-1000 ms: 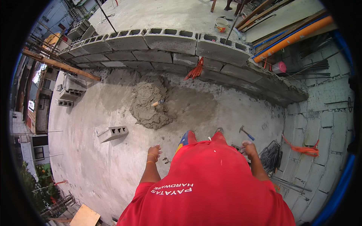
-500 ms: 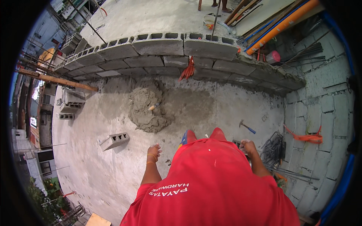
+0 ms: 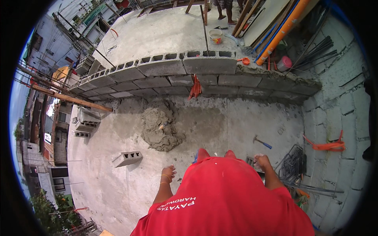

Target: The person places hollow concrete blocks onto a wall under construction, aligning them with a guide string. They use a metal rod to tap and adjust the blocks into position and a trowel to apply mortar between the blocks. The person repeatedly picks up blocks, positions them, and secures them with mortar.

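My left hand (image 3: 169, 172) hangs beside my red shirt, fingers loosely bent and apart, holding nothing. On the other side, my right hand (image 3: 261, 160) is closed at the edge of a grey hollow concrete block (image 3: 249, 160). The shirt hides part of that block. A heap of wet mortar (image 3: 155, 131) lies on the floor ahead, with a tool's pale handle (image 3: 163, 126) sticking out of it. Behind the heap runs a low wall of hollow blocks (image 3: 157, 70), and orange-red gloves (image 3: 195, 87) hang down its near face.
A single hollow block (image 3: 126, 158) lies left of me; stacked blocks (image 3: 86, 118) stand farther left. A hammer (image 3: 262, 142) and bent dark rods (image 3: 293, 161) lie at right. Beyond the wall are a bucket (image 3: 215, 36), an orange pipe (image 3: 281, 33) and another person's legs (image 3: 220, 12).
The view has tilted upward, so the wall and floor sit lower in the picture. More of the area beyond the wall shows. Both hands remain at my sides; the left fingers look more bent.
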`<state>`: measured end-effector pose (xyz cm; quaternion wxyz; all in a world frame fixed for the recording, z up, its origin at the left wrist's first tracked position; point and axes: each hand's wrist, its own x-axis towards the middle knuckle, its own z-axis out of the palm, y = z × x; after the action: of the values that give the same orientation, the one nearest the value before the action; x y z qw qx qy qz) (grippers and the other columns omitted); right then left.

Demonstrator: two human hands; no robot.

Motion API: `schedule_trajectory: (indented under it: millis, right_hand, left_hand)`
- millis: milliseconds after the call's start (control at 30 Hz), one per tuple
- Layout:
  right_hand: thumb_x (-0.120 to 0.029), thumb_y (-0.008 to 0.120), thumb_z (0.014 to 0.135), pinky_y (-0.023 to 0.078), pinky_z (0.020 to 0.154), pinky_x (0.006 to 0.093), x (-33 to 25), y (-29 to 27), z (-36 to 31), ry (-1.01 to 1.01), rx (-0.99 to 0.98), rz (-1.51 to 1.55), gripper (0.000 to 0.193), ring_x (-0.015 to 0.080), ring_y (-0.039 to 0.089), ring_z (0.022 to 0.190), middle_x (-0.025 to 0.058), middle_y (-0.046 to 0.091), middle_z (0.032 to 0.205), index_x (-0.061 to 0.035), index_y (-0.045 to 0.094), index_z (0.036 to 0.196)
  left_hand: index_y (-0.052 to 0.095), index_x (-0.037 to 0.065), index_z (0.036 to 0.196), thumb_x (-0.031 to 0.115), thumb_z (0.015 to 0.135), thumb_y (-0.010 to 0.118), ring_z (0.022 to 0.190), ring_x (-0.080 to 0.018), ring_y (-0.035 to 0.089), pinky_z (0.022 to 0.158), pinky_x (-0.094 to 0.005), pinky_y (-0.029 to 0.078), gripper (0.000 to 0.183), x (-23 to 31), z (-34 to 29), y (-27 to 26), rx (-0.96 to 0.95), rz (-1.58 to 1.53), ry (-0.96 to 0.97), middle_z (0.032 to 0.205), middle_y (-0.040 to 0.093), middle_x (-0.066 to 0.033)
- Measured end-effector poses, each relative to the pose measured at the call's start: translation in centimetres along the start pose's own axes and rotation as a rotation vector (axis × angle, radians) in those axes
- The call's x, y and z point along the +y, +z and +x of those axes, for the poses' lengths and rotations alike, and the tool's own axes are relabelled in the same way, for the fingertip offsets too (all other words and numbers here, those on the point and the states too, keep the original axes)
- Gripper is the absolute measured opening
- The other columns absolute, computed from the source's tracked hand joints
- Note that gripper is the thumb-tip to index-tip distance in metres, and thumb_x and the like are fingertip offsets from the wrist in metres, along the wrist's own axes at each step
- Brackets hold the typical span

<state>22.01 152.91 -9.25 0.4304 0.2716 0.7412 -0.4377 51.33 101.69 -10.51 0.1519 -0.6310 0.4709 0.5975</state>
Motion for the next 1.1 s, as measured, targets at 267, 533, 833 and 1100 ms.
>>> schedule_trajectory:
  millis: [267,533,833,1100]
  right_hand:
    - [-0.025,0.058,0.097,0.05,0.056,0.0381,2.7,-2.9,0.6,0.071,-0.009,0.029,0.022,0.0201,0.062,0.063,0.0059,0.067,0.088,-0.0105,0.065,0.111]
    - [-0.026,0.061,0.095,0.045,0.051,0.035,1.8,-4.3,2.8,0.017,-0.044,-0.004,0.018,0.0173,0.059,0.058,0.0031,0.065,0.081,-0.0117,0.067,0.105]
    - [-0.029,0.061,0.097,0.048,0.053,0.0342,0.4,-3.2,4.4,0.012,-0.093,-0.063,0.026,0.0153,0.061,0.062,0.004,0.068,0.088,-0.0106,0.065,0.115]
    - [-0.03,0.06,0.097,0.047,0.056,0.0317,7.2,-7.0,1.7,0.066,0.137,0.11,0.024,0.0149,0.06,0.063,0.0022,0.066,0.086,-0.0113,0.064,0.112]
  left_hand:
    - [0.057,0.014,0.131,0.036,0.099,0.056,0.094,-0.019,0.065,0.071,-0.0375,0.046,0.039,-1.6,-3.3,1.6,0.038,0.051,0.018,0.126,0.066,-0.0051]
    - [0.057,0.012,0.129,0.033,0.099,0.055,0.098,-0.0193,0.067,0.073,-0.0378,0.048,0.036,-4.0,-6.2,2.7,0.079,0.004,0.007,0.127,0.066,-0.0062]
    - [0.058,0.011,0.128,0.033,0.1,0.05,0.095,-0.0211,0.068,0.074,-0.0368,0.05,0.036,-11.0,-9.5,-0.8,0.183,0.104,-0.032,0.124,0.067,-0.0066]
    - [0.062,0.003,0.123,0.029,0.101,0.049,0.097,-0.02,0.069,0.082,-0.0372,0.054,0.036,-18.7,1.0,-10.7,-0.083,1.211,0.471,0.112,0.072,-0.0115]
